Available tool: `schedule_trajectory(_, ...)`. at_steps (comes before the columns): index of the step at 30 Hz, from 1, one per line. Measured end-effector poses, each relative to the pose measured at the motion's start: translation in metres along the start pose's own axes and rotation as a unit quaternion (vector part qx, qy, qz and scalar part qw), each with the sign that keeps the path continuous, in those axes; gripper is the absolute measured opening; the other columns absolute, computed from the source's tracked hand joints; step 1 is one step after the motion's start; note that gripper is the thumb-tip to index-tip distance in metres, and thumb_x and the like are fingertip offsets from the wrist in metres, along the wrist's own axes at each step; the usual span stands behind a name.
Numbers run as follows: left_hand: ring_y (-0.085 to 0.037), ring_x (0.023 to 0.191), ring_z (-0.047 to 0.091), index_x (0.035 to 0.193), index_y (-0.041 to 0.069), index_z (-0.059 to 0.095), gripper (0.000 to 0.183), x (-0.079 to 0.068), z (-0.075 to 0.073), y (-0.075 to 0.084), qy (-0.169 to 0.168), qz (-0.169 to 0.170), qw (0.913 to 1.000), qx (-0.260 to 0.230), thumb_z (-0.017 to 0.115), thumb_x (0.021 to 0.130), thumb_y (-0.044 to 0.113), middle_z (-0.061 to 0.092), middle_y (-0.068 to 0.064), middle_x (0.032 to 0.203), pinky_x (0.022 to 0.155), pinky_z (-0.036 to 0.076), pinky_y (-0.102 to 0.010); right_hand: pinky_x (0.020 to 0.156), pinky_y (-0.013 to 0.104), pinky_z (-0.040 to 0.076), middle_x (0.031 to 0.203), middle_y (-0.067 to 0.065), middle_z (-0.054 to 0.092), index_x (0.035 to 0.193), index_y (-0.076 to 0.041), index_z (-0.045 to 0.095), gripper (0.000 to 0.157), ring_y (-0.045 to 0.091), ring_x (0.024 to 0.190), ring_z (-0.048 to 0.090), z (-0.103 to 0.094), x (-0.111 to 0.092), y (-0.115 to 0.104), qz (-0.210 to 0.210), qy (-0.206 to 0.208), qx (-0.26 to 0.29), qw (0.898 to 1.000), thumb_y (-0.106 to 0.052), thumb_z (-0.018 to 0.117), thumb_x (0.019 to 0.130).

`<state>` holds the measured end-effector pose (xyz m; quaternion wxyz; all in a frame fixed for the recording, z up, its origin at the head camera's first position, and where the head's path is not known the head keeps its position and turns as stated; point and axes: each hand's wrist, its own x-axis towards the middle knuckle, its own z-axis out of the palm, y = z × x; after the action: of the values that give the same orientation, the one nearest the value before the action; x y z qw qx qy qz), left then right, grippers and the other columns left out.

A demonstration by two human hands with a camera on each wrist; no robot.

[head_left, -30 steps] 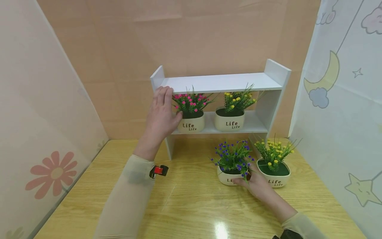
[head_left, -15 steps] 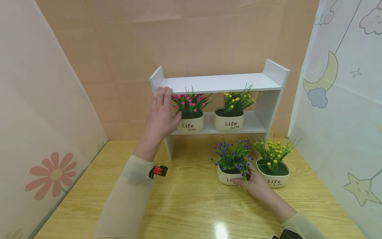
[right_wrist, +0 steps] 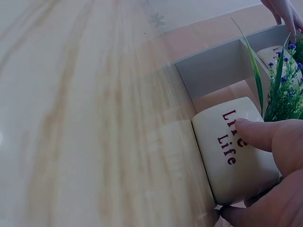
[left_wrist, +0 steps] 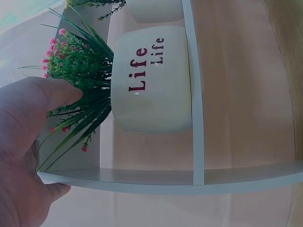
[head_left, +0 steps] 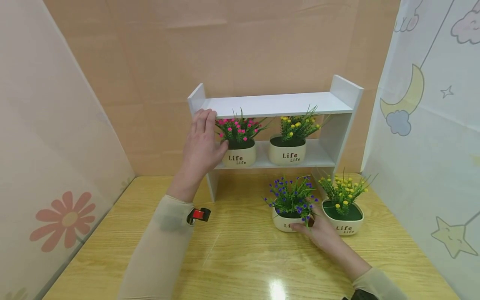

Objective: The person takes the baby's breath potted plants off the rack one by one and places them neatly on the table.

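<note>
My left hand point(head_left: 202, 139) grips the white shelf point(head_left: 279, 104) at its upper left corner. In the left wrist view the thumb lies before the pink flowers and a fingertip shows outside the side panel. Close to that thumb, the pink-flowered pot point(head_left: 239, 156) stands on the middle board. On the tabletop, my right hand point(head_left: 322, 231) holds a cream flowerpot with blue-purple flowers point(head_left: 282, 223). Its thumb presses the lettered front in the right wrist view point(right_wrist: 227, 175); the other fingers are partly hidden at the pot's right side. This pot stands upright on the table.
A yellow-flowered pot point(head_left: 288, 154) stands right of the pink one on the middle board. Another yellow-flowered pot point(head_left: 346, 227) sits on the wooden table point(head_left: 232, 258), just right of my right hand. A patterned wall point(head_left: 423, 146) rises at the right, a tan backdrop point(head_left: 157, 83) behind.
Both hands keep their places on the shelf and the purple-flowered pot. Only a very slight shift of the whole head view shows.
</note>
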<state>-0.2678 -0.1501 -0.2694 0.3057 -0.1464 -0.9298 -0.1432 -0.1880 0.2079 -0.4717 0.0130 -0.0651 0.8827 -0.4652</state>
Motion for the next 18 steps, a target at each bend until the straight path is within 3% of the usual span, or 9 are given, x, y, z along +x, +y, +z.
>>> schedule_trajectory(3, -0.038, 0.165, 0.018, 0.166, 0.003, 0.028, 0.089, 0.000, 0.000, 0.000, -0.003, -0.001, 1.0000, 0.004, 0.081, 0.099, 0.028, 0.030, -0.019, 0.171, 0.136, 0.020, -0.048, 0.103, 0.046, 0.057, 0.150, 0.038, 0.054, 0.176, -0.004, 0.009, 0.121, 0.043, 0.124, 0.063, 0.000, -0.001, -0.001, 0.000, -0.007, 0.006, 1.000, -0.036, 0.091, 0.094)
schedule_trajectory(6, -0.038, 0.165, 0.018, 0.166, 0.003, 0.028, 0.089, 0.000, 0.000, 0.000, -0.002, 0.000, 1.0000, 0.003, 0.081, 0.099, 0.029, 0.031, -0.018, 0.171, 0.136, 0.019, -0.047, 0.120, 0.061, 0.044, 0.168, 0.045, 0.026, 0.177, -0.007, 0.004, 0.124, 0.057, 0.147, 0.047, -0.001, -0.005, -0.003, 0.000, -0.015, 0.013, 1.000, -0.036, 0.091, 0.094)
schedule_trajectory(8, -0.038, 0.165, 0.018, 0.166, 0.002, 0.029, 0.089, 0.000, 0.000, 0.000, -0.001, 0.003, 1.0000, 0.003, 0.081, 0.099, 0.029, 0.031, -0.019, 0.171, 0.136, 0.018, -0.046, 0.122, 0.065, 0.038, 0.172, 0.043, 0.017, 0.178, -0.011, 0.000, 0.126, 0.061, 0.151, 0.037, -0.002, -0.007, -0.004, -0.001, -0.018, 0.025, 1.000, -0.035, 0.091, 0.094)
schedule_trajectory(18, -0.040, 0.164, 0.021, 0.166, -0.001, 0.030, 0.089, 0.000, -0.001, -0.003, 0.010, 0.015, 0.9998, 0.000, 0.081, 0.098, 0.026, 0.033, -0.023, 0.170, 0.136, 0.016, -0.044, 0.121, 0.057, 0.041, 0.176, 0.038, 0.007, 0.177, -0.010, -0.008, 0.128, 0.059, 0.153, 0.034, -0.007, -0.016, -0.014, 0.015, -0.027, 0.042, 0.999, -0.036, 0.088, 0.096)
